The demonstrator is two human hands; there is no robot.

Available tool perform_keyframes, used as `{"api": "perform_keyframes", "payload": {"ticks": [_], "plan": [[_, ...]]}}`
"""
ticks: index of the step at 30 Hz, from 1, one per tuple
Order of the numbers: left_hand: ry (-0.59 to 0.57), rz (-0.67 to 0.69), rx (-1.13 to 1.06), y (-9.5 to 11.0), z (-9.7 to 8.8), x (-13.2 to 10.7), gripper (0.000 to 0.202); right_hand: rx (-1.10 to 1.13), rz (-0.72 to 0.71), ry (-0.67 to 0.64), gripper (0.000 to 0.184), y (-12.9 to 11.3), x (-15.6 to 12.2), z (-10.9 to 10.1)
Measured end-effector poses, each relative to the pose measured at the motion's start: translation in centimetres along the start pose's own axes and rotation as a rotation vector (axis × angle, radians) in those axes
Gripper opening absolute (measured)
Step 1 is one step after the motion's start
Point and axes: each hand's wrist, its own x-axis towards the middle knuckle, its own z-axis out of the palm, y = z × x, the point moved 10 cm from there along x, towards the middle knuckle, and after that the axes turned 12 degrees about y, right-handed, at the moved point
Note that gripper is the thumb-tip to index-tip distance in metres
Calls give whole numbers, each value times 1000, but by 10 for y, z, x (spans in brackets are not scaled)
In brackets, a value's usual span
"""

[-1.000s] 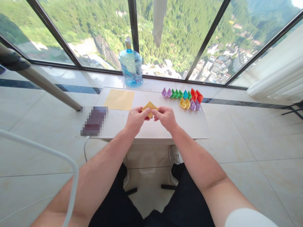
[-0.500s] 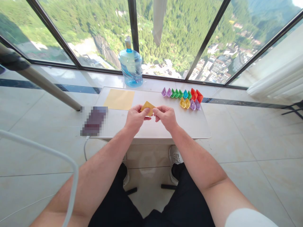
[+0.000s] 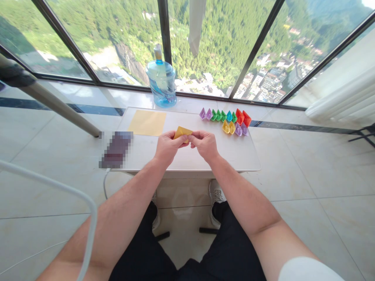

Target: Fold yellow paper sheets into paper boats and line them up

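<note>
The fingertips of both hands partly cover the small folded piece of yellow paper, so its near edge and underside are hard to make out. It is held above the middle of the white rectangular table, its uncovered part pointing to the far side. The left hand pinches its left and near part between thumb and fingers; the right hand has its fingertips together at the right corner, thumbs nearly meeting. How far the right fingers reach beneath cannot be told.

At the table's left end, a dark pixelated object is unreadable. The white bent tube at the near left is cut off by the frame, as is the white sleeve at the near right.

One flat pale-yellow paper sheet lies far left on the table. Thirteen small pointed folded-paper shapes stand at the far right in two rows: nine in the far row (two purple, four green, one blue, two red), four in the near row (two yellow, two purple). One clear blue plastic water bottle stands beyond the table's far edge.
</note>
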Motion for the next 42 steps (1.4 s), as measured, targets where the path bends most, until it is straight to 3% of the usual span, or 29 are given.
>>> {"api": "perform_keyframes", "payload": {"ticks": [15, 23, 42], "plan": [[38, -47, -87, -6, -2, 1, 39, -47, -27, -24, 26, -5, -1, 5], [-6, -29, -67, -3, 4, -2, 41, 20, -27, 28, 25, -9, 0, -4], [-70, -7, -105, 0, 10, -7, 38, 136, 16, -4, 27, -14, 1, -5]]}}
